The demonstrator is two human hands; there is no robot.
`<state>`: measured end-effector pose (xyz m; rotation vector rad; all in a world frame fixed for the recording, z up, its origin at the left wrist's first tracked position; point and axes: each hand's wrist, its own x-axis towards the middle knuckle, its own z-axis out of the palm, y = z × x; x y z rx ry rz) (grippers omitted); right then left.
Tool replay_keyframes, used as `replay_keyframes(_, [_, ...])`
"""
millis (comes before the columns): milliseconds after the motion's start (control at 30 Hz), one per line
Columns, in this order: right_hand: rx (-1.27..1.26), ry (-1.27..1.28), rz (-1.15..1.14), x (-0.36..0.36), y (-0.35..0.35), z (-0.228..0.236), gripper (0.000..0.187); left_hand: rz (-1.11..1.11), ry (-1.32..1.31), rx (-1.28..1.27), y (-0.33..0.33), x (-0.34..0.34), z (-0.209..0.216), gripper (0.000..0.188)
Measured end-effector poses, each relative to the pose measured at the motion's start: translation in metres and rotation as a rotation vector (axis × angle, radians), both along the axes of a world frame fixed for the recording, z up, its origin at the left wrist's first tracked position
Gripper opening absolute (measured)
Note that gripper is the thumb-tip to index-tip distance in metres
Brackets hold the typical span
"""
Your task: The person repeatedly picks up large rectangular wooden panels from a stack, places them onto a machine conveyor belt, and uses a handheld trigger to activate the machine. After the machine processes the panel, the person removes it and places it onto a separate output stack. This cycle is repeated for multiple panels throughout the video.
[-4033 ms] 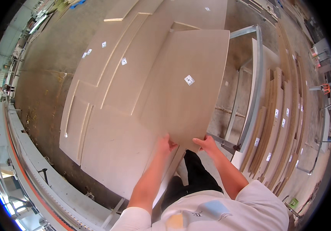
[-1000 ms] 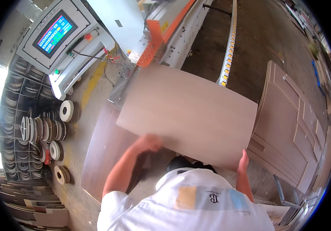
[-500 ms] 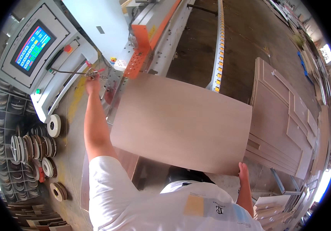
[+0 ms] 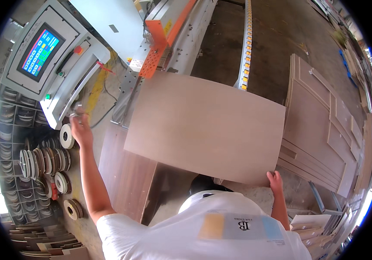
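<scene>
A large grey-beige rectangular board (image 4: 207, 128) lies before me, its far left corner beside the orange machine bracket (image 4: 155, 56). My right hand (image 4: 275, 180) grips its near right corner, fingers over the edge. Off to the left, away from the board, my left hand (image 4: 80, 126) is closed around a small silvery metal object (image 4: 78, 109), too blurred to name. That hand is near the lower end of the machine's control panel (image 4: 43, 47). A dark hose or cable (image 4: 110, 108) curves close by. Beneath the board's left side shows a brown wood panel (image 4: 127, 173).
Stacked boards (image 4: 316, 125) lie to the right. A roller rail (image 4: 246, 43) with yellow rollers runs away from the board's far edge. Edge-band rolls (image 4: 43, 162) stand at the left, by a rack (image 4: 8, 143). A red button (image 4: 78, 50) sits on the panel.
My left hand has moved left and nearer to me with the metal object, away from the orange bracket. My right hand remains on the board's corner; the board looks little changed.
</scene>
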<state>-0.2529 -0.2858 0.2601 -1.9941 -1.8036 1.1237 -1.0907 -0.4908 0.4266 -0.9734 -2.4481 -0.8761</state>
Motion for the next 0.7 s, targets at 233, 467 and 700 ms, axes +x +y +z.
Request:
replay_keyframes(233, [-0.016, 0.122, -0.052, 0.017, -0.002, -0.019, 0.034, -0.249, 0.141, -0.904, -0.032, 0.091, -0.001, 0.027])
replay_keyframes(467, [-0.243, 0.275, -0.191, 0.005, -0.015, 0.017, 0.041, -0.089, 0.091, -0.964, -0.062, 0.124, -0.001, 0.029])
replay_keyframes(700, [-0.276, 0.390, -0.168, 0.016, -0.018, 0.012, 0.051, 0.038, -0.379, -0.670, -0.031, 0.160, -0.066, 0.041])
